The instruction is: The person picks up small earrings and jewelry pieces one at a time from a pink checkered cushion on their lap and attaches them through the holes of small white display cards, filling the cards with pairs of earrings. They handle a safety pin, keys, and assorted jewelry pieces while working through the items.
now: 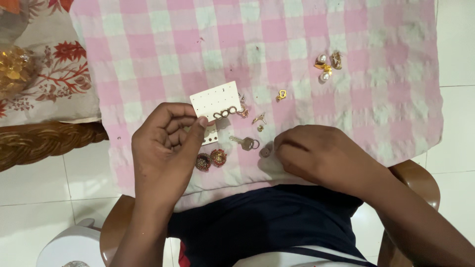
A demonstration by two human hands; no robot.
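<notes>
The left hand (166,143) pinches a white earring card (216,101) upright so its gold earring (225,113) faces up, while the right hand (316,153) curls closed, fingertips down on the pink checked cloth (307,39) beside a small key (245,143)

Single head-worn view, straight down, close over lap and pink checked cloth (297,39).

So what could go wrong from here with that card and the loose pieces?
The left hand pinches the white earring card by one corner only, so it could tilt and shed the gold loop earring. The right hand presses the pink checked cloth; tugging it might scatter the small key.
</notes>
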